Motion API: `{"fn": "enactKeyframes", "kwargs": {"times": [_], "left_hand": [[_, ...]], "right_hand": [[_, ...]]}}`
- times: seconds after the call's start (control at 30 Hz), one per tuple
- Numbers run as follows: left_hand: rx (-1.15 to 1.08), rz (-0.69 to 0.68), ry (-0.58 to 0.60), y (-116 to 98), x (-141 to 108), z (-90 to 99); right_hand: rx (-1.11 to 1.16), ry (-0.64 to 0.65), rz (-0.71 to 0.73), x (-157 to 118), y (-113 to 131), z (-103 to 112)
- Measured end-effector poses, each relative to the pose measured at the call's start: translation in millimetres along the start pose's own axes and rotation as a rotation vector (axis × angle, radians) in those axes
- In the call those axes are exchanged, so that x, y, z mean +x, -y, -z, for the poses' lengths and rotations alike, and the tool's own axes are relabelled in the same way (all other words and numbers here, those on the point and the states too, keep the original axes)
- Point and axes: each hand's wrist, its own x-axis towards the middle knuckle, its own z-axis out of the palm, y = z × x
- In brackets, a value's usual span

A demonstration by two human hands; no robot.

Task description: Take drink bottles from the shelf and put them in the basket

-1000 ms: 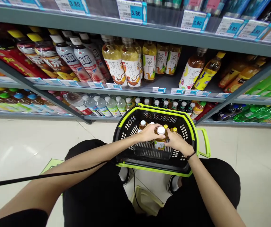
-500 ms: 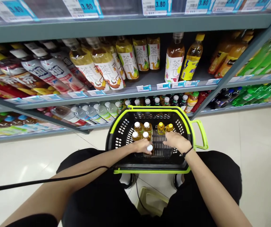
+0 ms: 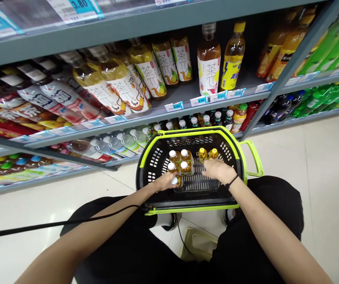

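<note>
Left arm (image 3: 113, 218): we see it reach in from the lower left, forearm slanting up and rightward, a black cord (image 3: 54, 225) crossing over it.
Left hand (image 3: 165, 182): inside the basket's left half, fingers and thumb closed about the top of the near bottle.
Near bottle (image 3: 180, 182): white-capped, standing in front of the others; we read its long axis as roughly upright with a slight lean, cap toward the left hand.
Right arm (image 3: 264, 215): it comes from the lower right, forearm angled up and leftward, a dark band (image 3: 232, 181) at the wrist.
Right hand (image 3: 218, 171): back upward, fingers loosely bent and pointing left; we see nothing in its grasp, and cannot tell whether it touches the yellow-capped bottles (image 3: 203, 154) just beyond.
Four white-capped bottles (image 3: 186, 167): upright, two by two, caps up, just behind the near bottle.
Basket (image 3: 197, 207): black with a lime rim, before the drink shelf (image 3: 184, 91), holding all seven bottles.
</note>
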Motion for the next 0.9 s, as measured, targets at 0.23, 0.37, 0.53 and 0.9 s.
{"fn": "enactKeyframes", "kwargs": {"times": [0.23,0.37,0.53,0.9], "left_hand": [[0.043,0.259,0.038,-0.2,-1.2,-0.1],[-0.055,0.426,0.125,-0.9,4.2,4.5],[-0.212,0.480,0.193,-2.4,7.8,11.7],[-0.214,0.437,0.131,-3.8,8.8,9.0]], "right_hand": [[-0.032,0.020,-0.003,5.0,7.7,-6.4],[-0.055,0.033,0.006,4.0,11.9,-7.4],[-0.079,0.055,0.023,2.9,16.3,-7.3],[-0.048,0.001,0.020,-1.4,12.7,-7.3]]}}
